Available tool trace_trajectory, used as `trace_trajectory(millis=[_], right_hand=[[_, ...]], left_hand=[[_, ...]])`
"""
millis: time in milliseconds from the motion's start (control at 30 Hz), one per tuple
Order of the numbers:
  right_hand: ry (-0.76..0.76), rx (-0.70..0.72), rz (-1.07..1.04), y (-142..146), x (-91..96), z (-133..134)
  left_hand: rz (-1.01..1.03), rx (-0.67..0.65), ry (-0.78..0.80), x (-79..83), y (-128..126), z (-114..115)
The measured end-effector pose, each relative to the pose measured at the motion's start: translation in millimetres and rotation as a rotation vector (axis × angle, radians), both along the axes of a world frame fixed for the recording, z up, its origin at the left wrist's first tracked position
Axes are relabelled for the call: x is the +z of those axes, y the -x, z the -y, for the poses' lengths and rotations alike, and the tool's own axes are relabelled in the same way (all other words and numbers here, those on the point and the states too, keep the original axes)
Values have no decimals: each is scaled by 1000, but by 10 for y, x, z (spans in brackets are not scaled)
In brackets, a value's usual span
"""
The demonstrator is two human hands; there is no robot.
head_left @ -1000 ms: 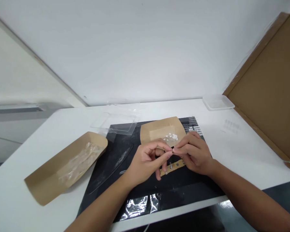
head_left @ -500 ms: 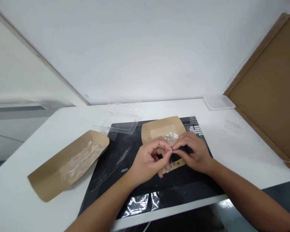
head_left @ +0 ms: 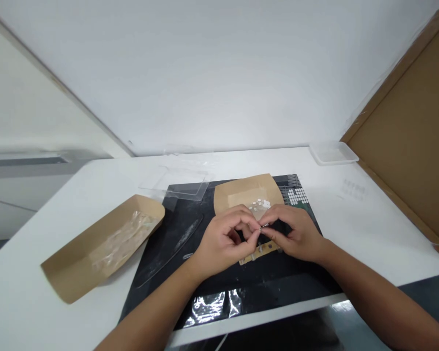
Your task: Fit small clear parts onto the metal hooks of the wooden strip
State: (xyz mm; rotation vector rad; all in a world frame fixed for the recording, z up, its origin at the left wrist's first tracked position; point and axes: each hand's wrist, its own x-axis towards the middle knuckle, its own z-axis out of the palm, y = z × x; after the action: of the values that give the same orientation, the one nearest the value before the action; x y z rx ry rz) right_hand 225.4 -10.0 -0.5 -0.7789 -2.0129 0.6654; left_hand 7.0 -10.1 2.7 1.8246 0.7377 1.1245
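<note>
My left hand (head_left: 225, 239) and my right hand (head_left: 292, 231) meet fingertip to fingertip above a black mat (head_left: 190, 234). Both pinch one tiny metal part (head_left: 262, 225), too small to name. Under the hands lies a tan strip (head_left: 258, 252) with small metal pieces set in it. Just behind the hands stands a small brown paper tray (head_left: 237, 195) holding several little white pieces (head_left: 260, 204).
A larger brown paper tray (head_left: 76, 258) with clear plastic bits (head_left: 122, 239) sits at the left. Clear plastic lids (head_left: 177, 185) lie behind the mat. A clear shallow container (head_left: 332, 153) stands at the back right. A cardboard sheet (head_left: 413, 141) leans on the right. The table's front edge is close.
Both hands stayed pinched together and shifted slightly up and away from me. The tan strip shows more to the left beneath them.
</note>
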Motion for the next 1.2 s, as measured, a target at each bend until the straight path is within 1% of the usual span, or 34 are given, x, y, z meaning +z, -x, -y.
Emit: trace_trajectory(millis=[100,200,300,400,567,833,933,1000,1100,1200], right_hand=[[101,57,-34,-26,40,-4],[204,107,-58,-62,39,-22],[274,118,-86,-82,7,-47],[296,120,-73,-92,-11,-74],[252,120,-18,-138,11,-111],[193,98,95,-225,50,-151],[179,114,150,-283,86,-164],[205,144,218,-339,114,-170],[284,169,320,-420,149,-177],[350,181,351,-464,173,-179]], left_hand=[[-63,17,-185,16,19,-37],[-64,40,-239,19,31,-54],[-64,37,-247,5,30,-53],[-85,30,-254,-15,25,-50],[-109,75,-260,-43,24,-58],[-181,72,-271,-24,34,-53],[-178,97,-267,-39,37,-53],[-157,132,-250,-60,39,-56],[-134,179,-207,-89,41,-58],[-125,203,-193,-100,41,-56]])
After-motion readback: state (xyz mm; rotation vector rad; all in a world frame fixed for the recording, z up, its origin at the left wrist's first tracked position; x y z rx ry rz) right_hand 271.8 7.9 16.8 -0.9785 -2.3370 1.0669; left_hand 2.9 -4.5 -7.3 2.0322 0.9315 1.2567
